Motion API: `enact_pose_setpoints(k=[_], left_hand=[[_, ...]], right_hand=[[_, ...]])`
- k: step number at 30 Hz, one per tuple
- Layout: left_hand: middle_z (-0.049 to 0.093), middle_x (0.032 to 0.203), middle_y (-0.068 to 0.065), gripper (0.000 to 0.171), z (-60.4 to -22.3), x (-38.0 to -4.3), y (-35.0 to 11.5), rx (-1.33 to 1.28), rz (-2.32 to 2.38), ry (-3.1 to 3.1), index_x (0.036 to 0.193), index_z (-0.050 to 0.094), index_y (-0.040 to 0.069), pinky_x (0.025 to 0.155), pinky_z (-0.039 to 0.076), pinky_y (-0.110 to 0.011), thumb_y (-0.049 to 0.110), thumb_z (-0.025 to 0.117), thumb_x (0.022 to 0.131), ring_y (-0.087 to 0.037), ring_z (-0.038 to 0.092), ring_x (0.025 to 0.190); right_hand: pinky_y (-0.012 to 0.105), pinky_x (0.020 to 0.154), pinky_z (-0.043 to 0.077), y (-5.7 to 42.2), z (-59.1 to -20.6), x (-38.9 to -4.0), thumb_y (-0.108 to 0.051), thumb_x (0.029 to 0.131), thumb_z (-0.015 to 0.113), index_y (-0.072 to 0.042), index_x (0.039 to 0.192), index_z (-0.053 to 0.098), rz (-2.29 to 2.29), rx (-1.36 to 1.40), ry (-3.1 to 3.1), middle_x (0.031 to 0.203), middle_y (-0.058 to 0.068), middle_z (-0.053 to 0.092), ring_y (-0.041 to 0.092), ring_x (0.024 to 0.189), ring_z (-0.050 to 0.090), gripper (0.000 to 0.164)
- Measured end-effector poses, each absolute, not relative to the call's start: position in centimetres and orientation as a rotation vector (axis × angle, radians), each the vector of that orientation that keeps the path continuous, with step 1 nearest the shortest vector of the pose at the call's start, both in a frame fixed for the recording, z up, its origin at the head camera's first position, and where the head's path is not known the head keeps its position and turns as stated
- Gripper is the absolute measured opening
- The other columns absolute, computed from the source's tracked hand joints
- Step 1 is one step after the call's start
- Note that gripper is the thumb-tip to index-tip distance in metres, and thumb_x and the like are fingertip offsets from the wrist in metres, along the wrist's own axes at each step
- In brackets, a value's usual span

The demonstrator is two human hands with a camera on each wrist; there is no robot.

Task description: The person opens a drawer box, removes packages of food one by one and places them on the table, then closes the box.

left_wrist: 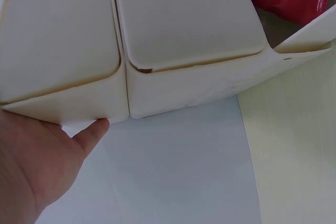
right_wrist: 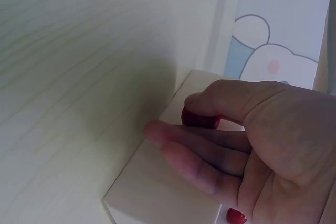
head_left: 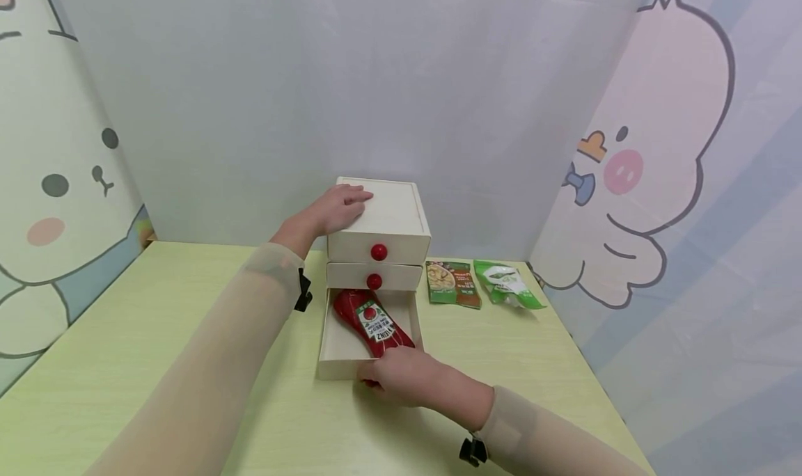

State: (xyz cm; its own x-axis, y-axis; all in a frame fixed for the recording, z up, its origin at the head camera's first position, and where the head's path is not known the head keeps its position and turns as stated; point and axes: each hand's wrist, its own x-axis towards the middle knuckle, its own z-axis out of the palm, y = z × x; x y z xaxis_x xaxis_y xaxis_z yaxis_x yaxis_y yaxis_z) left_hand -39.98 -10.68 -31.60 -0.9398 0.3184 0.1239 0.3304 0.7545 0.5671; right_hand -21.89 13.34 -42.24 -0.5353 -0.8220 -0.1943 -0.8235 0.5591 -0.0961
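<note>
A white three-drawer box [head_left: 395, 208] with red knobs stands on the table, its bottom drawer [head_left: 338, 370] pulled out. Inside that drawer lies a red Heinz ketchup pouch [head_left: 357, 309], part of which also shows in the left wrist view. My left hand [head_left: 332, 211] rests on the left side of the box's top, thumb against its side panel. At the drawer's front, my right hand [head_left: 407, 375] pinches the red knob [right_wrist: 199, 120] between thumb and fingers. The upper and middle drawers are closed.
To the right of the box lie a green and brown food packet [head_left: 452, 284] and a green and white bag [head_left: 506, 284]. The pale yellow-green table [head_left: 156, 344] extends on both sides. A light curtain [head_left: 250, 100] with cartoon figures hangs behind and at the sides.
</note>
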Motion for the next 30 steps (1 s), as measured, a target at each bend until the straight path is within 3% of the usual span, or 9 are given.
enact_pose_setpoints(k=[30], left_hand=[[0.025,0.184,-0.011,0.058,-31.66,-40.25,-10.85,-0.542,-0.971,-2.925,0.17,0.045,0.017,0.14,0.009,-0.06,0.032,0.034,0.115,-0.038,0.01,0.173]], right_hand=[[0.011,0.069,0.049,13.6,-42.03,-21.26,-0.026,0.104,0.077,-0.028,0.122,0.079,0.045,-1.394,2.539,0.086,-0.015,0.069,0.0,0.068,0.054,0.018]])
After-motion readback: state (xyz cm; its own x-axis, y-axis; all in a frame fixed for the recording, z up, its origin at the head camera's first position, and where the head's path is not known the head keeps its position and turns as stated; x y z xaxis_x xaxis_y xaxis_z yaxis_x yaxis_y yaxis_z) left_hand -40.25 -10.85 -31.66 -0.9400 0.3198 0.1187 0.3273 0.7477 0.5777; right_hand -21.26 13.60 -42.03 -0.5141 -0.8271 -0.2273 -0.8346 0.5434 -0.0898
